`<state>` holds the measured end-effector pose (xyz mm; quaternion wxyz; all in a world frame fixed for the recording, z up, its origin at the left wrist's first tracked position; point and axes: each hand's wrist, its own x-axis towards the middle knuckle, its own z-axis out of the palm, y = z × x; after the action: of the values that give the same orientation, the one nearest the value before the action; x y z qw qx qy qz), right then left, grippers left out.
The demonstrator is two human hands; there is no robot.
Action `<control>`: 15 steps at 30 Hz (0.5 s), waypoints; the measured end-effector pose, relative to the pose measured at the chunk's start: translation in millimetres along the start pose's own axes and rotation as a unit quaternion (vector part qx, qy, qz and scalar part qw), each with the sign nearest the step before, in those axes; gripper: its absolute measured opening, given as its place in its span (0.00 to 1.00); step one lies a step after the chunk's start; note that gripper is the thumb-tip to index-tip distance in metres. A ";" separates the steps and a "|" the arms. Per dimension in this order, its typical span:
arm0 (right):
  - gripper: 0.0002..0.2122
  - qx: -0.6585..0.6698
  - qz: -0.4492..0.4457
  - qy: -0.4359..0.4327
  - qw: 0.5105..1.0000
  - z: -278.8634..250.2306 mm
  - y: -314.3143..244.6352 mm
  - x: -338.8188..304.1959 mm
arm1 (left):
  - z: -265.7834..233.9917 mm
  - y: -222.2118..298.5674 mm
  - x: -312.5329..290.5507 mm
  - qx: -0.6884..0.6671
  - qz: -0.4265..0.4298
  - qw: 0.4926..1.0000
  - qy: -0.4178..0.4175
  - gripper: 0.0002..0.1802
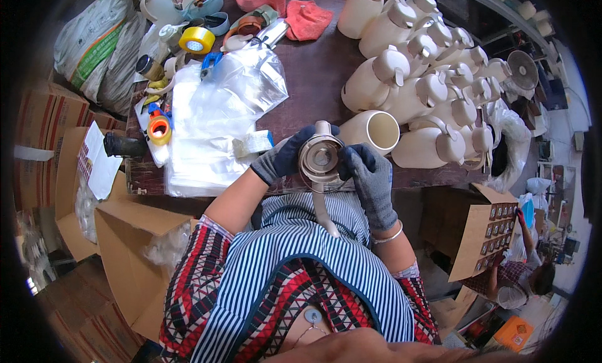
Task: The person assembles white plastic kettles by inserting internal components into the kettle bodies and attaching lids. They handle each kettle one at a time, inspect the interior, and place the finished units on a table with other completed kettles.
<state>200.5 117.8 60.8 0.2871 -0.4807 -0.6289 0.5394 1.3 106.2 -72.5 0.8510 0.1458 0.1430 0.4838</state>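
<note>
A beige jug top with a long curved handle (322, 207) is held over the table's front edge, its round inside facing up at me. My left hand (283, 157), in a grey and dark blue glove, is closed around its left side. My right hand (371, 182), gloved alike, has its fingers bent and pinched at the right rim; whether a small part sits between them is hidden. Just beyond lies an open beige jug body (375, 132) with its mouth toward me. Several lidded beige jugs (433, 145) crowd together on the right of the table.
Clear plastic bags (213, 125) cover the table's left, with a tape roll (257, 142) on them. Yellow tape (197, 41), a red cloth (308, 21) and basins stand farther back. Open cardboard boxes (141, 228) flank me; another person (511, 276) works at far right.
</note>
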 end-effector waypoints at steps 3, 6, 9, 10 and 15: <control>0.08 -0.078 -0.037 0.038 0.995 6.0 8.4 -4.0 | 7.7 5.7 -7.2 0.385 0.133 0.912 -0.054 0.37; 0.08 -0.020 0.013 0.017 1.000 4.5 11.7 -3.7 | 7.1 0.7 -10.8 0.367 0.124 0.921 -0.033 0.37; 0.08 0.010 0.071 0.010 0.997 1.9 22.8 -5.4 | 9.8 2.9 -13.4 0.003 -0.065 0.998 0.026 0.42; 0.08 0.017 0.071 0.011 0.997 1.4 24.2 -6.5 | 6.4 4.3 -13.1 -0.030 -0.080 0.996 0.017 0.43; 0.07 -0.072 0.013 0.034 0.997 2.3 18.7 -12.8 | 27.6 15.7 -29.3 0.520 0.057 0.852 -0.026 0.46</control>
<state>208.7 104.4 44.4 0.2659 -0.5264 -0.6497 0.4796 -14.7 85.6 -38.1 0.6254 0.5873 0.3433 0.3822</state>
